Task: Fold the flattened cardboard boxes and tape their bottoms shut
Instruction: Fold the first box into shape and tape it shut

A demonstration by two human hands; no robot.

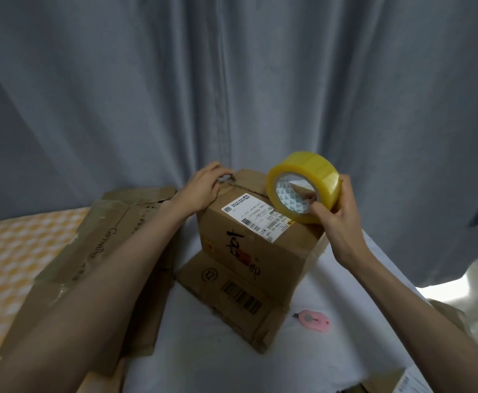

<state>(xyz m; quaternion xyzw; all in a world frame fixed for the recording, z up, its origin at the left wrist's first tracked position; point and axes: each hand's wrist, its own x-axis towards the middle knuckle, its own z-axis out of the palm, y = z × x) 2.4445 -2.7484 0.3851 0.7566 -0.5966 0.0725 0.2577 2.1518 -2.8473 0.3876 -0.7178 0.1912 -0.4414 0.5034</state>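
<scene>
Our left hand presses the far top edge of the brown folded cardboard box, fingers curled there. Our right hand grips the yellow tape roll above the box's near corner. If our left hand eases, the flaps may spring open, leaving the tape crooked.

I see a translucent yellow tape roll with a white, green-triangle-patterned core, a brown cardboard box bearing a white label and black-and-red printing, a pink cutter, a white cloth, grey-blue curtains, and a yellow-and-white checked sheet.
</scene>
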